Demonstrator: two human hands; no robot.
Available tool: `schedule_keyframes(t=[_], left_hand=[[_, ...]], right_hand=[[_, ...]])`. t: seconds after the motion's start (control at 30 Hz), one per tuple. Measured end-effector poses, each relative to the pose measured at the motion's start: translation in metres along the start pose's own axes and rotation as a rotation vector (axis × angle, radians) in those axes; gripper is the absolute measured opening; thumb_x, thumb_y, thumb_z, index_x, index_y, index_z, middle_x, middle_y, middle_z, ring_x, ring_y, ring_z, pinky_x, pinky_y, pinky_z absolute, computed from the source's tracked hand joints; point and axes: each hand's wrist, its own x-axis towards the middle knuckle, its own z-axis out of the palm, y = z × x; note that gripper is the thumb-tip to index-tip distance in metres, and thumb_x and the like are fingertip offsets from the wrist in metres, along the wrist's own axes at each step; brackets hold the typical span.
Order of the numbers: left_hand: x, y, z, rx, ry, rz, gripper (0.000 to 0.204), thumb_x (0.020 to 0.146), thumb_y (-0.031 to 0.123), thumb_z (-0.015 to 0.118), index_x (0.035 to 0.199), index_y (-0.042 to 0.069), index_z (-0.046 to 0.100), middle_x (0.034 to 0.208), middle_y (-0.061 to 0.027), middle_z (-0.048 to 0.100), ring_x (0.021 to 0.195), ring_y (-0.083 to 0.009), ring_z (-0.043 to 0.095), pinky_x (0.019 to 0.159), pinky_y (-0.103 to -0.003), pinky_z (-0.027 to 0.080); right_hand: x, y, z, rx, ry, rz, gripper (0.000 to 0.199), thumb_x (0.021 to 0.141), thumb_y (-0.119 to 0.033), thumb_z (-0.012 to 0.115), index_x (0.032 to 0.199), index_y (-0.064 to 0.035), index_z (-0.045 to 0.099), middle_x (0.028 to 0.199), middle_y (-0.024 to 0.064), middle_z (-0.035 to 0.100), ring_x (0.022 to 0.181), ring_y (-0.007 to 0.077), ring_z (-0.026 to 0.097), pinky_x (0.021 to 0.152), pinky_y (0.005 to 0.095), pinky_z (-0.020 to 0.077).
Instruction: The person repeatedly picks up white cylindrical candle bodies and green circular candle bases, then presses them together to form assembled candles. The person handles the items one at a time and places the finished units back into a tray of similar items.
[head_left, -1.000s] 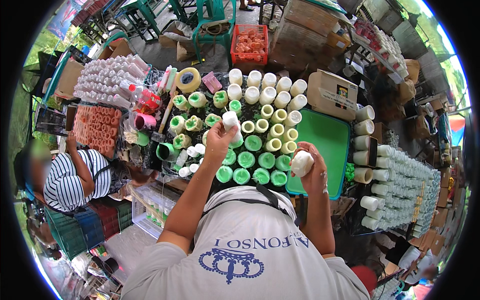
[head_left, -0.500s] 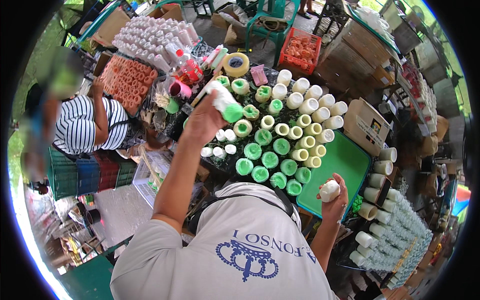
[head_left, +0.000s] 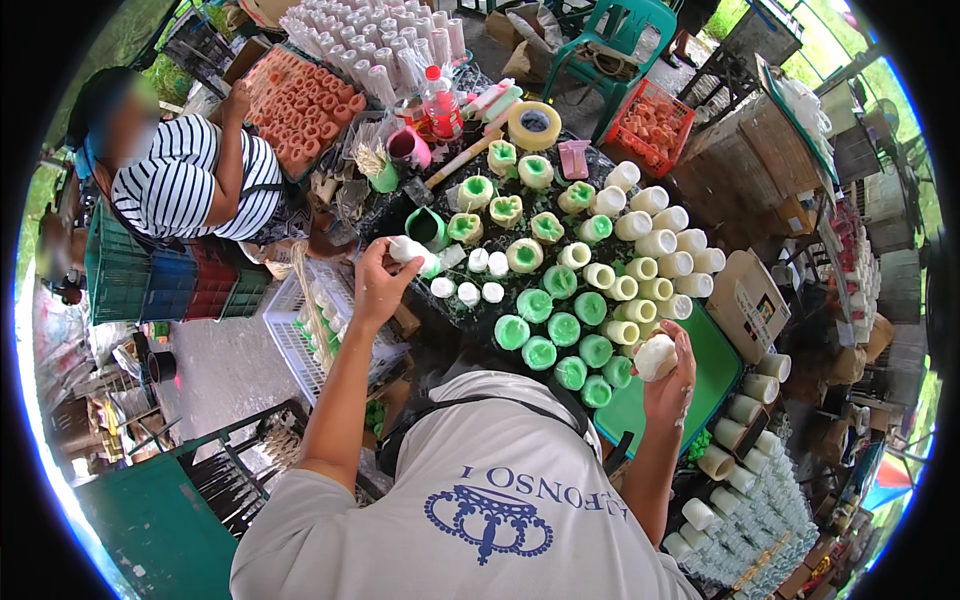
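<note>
Fingers of the left hand [head_left: 378, 285] pinched a white cup [head_left: 408, 248] left of centre, beside the green-filled cups [head_left: 548, 330]. Right hand [head_left: 668, 375], right of centre, curled around a white lump [head_left: 655, 356] above the green tray [head_left: 712, 372].

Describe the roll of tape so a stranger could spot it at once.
Start at the dark table crowded with green and cream cups. At its far edge, below the green plastic chair, lies the roll of tape. It is the only wide, flat yellowish ring with an open middle; its neighbours are filled cups.
</note>
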Motion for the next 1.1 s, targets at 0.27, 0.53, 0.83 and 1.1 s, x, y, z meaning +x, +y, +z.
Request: schedule_keyframes(t=[0.27, 0.53, 0.83, 1.1], left_hand=[[0.080, 0.013, 0.050, 0.151, -0.234, 0.240, 0.044, 0.085, 0.014, 0.083, 0.119, -0.003, 0.061, 0.107, -0.0138, 0.068, 0.094, -0.0186, 0.070, 0.082, -0.032, 0.059], [0.141, 0.011, 0.025, 0.225, -0.035, 0.274, 0.039, 0.083, 0.019, 0.086, 0.110, -0.001, 0.066, 0.095, -0.0089, 0.073, 0.084, -0.0162, 0.071, 0.076, -0.033, 0.057], [0.188, -0.018, 0.017, 0.664, -0.165, 0.389, 0.041, 0.073, 0.016, 0.087, 0.104, -0.001, 0.066, 0.099, -0.0220, 0.072, 0.094, -0.0393, 0.071, 0.086, -0.045, 0.057], [0.211, -0.081, 0.042, 0.925, -0.315, 0.249, 0.044, 0.069, 0.024, 0.086, 0.103, -0.001, 0.069, 0.099, -0.0239, 0.072, 0.097, -0.0401, 0.071, 0.088, -0.048, 0.056]], right_hand=[[-0.011, 0.006, 0.003, -0.056, 0.034, -0.008, 0.038, 0.106, -0.035, 0.053, 0.125, -0.0029, 0.060, 0.102, 0.0079, 0.063, 0.082, 0.0246, 0.070, 0.056, 0.0367, 0.0572], [-0.039, 0.011, -0.009, -0.018, 0.176, -0.071, 0.038, 0.105, -0.036, 0.053, 0.124, -0.0033, 0.060, 0.102, 0.0085, 0.062, 0.082, 0.0245, 0.069, 0.055, 0.0363, 0.0563], [-0.055, 0.026, -0.018, -0.003, 0.234, -0.083, 0.040, 0.104, -0.037, 0.053, 0.127, -0.0038, 0.057, 0.105, 0.0090, 0.061, 0.084, 0.0235, 0.069, 0.055, 0.0360, 0.0564], [-0.057, 0.027, -0.012, 0.005, 0.223, -0.105, 0.038, 0.106, -0.034, 0.053, 0.125, -0.0023, 0.058, 0.102, 0.0102, 0.063, 0.083, 0.0246, 0.070, 0.056, 0.0369, 0.0575]])
